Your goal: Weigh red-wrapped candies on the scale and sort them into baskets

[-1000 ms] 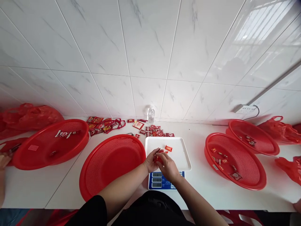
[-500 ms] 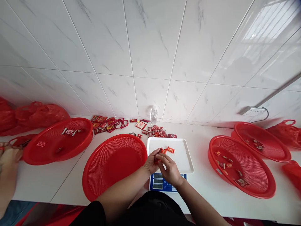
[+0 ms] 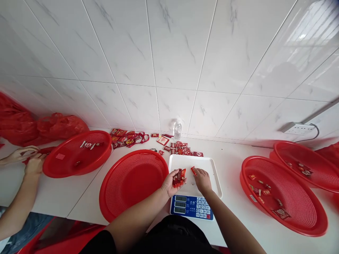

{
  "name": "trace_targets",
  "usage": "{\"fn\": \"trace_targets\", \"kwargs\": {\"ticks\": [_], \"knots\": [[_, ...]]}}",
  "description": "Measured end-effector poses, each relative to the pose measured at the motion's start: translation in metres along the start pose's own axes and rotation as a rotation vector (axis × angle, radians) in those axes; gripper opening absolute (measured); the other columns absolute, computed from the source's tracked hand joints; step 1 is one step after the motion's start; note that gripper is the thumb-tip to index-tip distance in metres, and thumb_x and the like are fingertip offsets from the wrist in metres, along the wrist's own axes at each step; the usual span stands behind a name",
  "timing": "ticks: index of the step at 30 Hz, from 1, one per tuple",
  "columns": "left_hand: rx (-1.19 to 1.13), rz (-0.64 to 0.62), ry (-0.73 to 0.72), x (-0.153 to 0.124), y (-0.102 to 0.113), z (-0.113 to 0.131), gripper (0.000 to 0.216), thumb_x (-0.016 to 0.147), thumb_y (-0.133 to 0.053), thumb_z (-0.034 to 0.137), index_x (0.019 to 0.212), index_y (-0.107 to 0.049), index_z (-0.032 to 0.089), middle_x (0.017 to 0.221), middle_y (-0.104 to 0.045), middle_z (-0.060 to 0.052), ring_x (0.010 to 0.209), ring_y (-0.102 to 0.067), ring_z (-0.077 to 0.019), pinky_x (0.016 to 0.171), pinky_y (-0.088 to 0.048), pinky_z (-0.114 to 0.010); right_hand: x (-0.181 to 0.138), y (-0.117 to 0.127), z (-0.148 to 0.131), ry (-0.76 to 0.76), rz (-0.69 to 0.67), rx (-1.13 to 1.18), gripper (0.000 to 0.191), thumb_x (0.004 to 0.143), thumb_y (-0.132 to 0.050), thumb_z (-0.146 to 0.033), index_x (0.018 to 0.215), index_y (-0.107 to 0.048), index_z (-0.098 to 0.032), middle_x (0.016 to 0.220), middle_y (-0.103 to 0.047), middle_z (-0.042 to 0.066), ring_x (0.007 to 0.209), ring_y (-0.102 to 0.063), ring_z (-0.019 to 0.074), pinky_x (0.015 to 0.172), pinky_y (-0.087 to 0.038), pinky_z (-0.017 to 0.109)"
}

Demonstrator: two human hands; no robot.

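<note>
Several small wrapped candies (image 3: 178, 179), dark red and orange-red, lie in my left hand (image 3: 170, 183), whose fingers curl around them over the left part of the white scale tray (image 3: 217, 183). Above the middle of that tray, my right hand (image 3: 203, 179) pinches one orange-red wrapped candy (image 3: 193, 170) at its fingertips. The tray sits on a weighing scale (image 3: 191, 207) with a blue keypad panel and small display windows. Directly left of the tray stands a large red plastic basket (image 3: 132, 187) with nothing visible inside.
Red packets (image 3: 182, 149) and a clear bottle (image 3: 177, 130) stand behind the tray. More packets (image 3: 122, 137) lie farther left. Red baskets (image 3: 299, 197) with a few candies are on the right, another (image 3: 79, 164) at left. A co-worker's hands (image 3: 33, 158) handle something red there.
My hands have moved apart: the right one has gone rightward to an orange-red candy on the tray. The view has shifted left, showing more of the co-worker.
</note>
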State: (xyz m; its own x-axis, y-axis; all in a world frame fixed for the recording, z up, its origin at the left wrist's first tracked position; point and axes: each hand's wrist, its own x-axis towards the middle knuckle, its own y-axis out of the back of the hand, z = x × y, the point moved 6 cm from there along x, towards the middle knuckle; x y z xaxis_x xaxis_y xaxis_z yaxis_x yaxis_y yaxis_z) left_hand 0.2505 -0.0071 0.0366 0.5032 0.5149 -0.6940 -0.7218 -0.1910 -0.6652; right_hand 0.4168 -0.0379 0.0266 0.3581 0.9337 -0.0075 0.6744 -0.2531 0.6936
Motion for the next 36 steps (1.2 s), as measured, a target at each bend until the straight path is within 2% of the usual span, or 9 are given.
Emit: {"fn": "trace_targets", "kwargs": {"ticks": [6,10,13,17,20,25,29,32,36], "knots": [[0.016,-0.024,-0.002,0.001,0.005,-0.002,0.014,0.079,-0.064,0.022,0.090,-0.059,0.014,0.074,-0.070,-0.006,0.065,-0.067,-0.0166,0.073,-0.056,-0.034,-0.011,0.006,0.021,-0.188,0.001,0.210,0.030,0.079,-0.048,-0.032,0.104,-0.061,-0.021,0.096,-0.069,0.008,0.088,-0.063,0.0236,0.079,-0.048,0.039],[0.073,0.010,0.021,0.005,0.006,-0.006,0.015,0.079,-0.065,0.023,0.089,-0.059,0.014,0.075,-0.069,-0.006,0.066,-0.067,-0.0171,0.072,-0.057,-0.035,-0.014,0.016,0.027,-0.271,0.013,0.457,0.034,0.077,-0.053,-0.039,0.102,-0.057,-0.016,0.086,-0.070,0.009,0.076,-0.067,0.0216,0.067,-0.052,0.034],[0.120,0.023,0.049,0.006,0.005,-0.014,0.021,0.079,-0.068,0.029,0.090,-0.060,0.014,0.074,-0.069,-0.005,0.067,-0.067,-0.0166,0.074,-0.057,-0.034,-0.015,0.022,0.007,-0.234,0.020,0.619,0.039,0.077,-0.056,-0.045,0.103,-0.056,-0.015,0.089,-0.070,0.010,0.080,-0.068,0.0210,0.071,-0.053,0.034],[0.128,-0.078,0.092,0.004,-0.008,-0.027,0.030,0.082,-0.064,0.040,0.093,-0.059,0.012,0.077,-0.069,-0.006,0.067,-0.067,-0.0156,0.074,-0.057,-0.033,-0.021,0.023,-0.035,-0.137,-0.046,0.700,0.041,0.075,-0.061,-0.047,0.102,-0.058,-0.017,0.089,-0.070,0.008,0.080,-0.067,0.0199,0.072,-0.054,0.034],[0.155,-0.103,0.093,0.000,-0.014,-0.027,0.024,0.084,-0.063,0.033,0.096,-0.059,0.013,0.078,-0.068,-0.005,0.066,-0.067,-0.0145,0.067,-0.057,-0.027,-0.024,0.024,-0.049,-0.091,-0.110,0.648,0.036,0.076,-0.060,-0.045,0.101,-0.061,-0.018,0.091,-0.070,0.006,0.080,-0.066,0.0187,0.071,-0.053,0.032],[0.108,0.018,0.109,-0.012,-0.008,-0.008,0.022,0.083,-0.064,0.031,0.088,-0.059,0.011,0.071,-0.066,-0.006,0.061,-0.065,-0.0138,0.062,-0.056,-0.024,-0.029,0.023,-0.023,-0.110,-0.103,0.377,0.027,0.078,-0.055,-0.034,0.098,-0.064,-0.019,0.092,-0.069,0.007,0.080,-0.064,0.0207,0.074,-0.051,0.036],[0.029,0.034,0.082,-0.034,0.002,0.017,0.018,0.084,-0.062,0.030,0.088,-0.061,0.012,0.070,-0.067,-0.005,0.061,-0.066,-0.0135,0.061,-0.056,-0.024,-0.038,0.006,-0.008,-0.086,-0.165,0.147,0.019,0.072,-0.058,-0.021,0.087,-0.069,-0.023,0.093,-0.068,0.006,0.081,-0.063,0.0222,0.076,-0.048,0.036],[-0.009,0.033,0.027,-0.054,0.013,0.033,0.016,0.086,-0.060,0.028,0.089,-0.061,0.012,0.072,-0.068,-0.005,0.063,-0.066,-0.0142,0.062,-0.057,-0.025,-0.040,-0.005,-0.009,-0.066,-0.193,0.029,0.020,0.074,-0.054,-0.016,0.084,-0.069,-0.024,0.094,-0.067,0.007,0.087,-0.063,0.0219,0.077,-0.046,0.032],[-0.084,0.047,-0.022,-0.078,0.031,0.047,0.014,0.086,-0.059,0.025,0.090,-0.062,0.012,0.077,-0.069,-0.007,0.069,-0.068,-0.0173,0.065,-0.058,-0.029,-0.037,-0.010,-0.010,-0.077,-0.209,-0.075,0.020,0.077,-0.049,-0.015,0.076,-0.068,-0.023,0.084,-0.066,0.007,0.079,-0.062,0.0204,0.068,-0.045,0.029]]}}
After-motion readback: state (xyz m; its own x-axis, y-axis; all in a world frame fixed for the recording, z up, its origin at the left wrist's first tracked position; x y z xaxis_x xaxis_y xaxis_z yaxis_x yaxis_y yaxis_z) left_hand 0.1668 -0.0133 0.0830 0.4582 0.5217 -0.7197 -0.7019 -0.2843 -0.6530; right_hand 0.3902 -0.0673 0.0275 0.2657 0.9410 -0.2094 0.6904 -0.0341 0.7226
